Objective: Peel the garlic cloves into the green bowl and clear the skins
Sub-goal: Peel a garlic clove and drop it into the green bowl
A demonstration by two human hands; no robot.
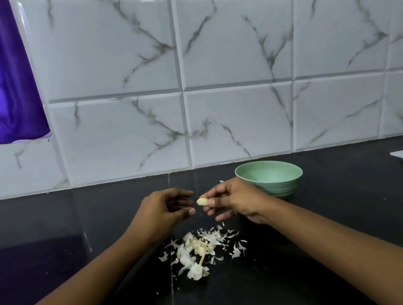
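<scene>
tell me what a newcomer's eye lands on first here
The hands at mid-counter: the right hand pinches a pale garlic clove, and the left hand hovers open beside it. Nearer the camera, white skins litter the black counter. The green bowl sits behind the right hand.

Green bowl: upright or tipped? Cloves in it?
Upright: the green bowl sits on its base on the black counter, rim level. Contents: cannot tell, the near wall hides its bottom.

Pale garlic clove point(202, 201) pinched mid-air left of green bowl point(269, 178); papery white skins point(200, 249) scattered on counter below.
</scene>
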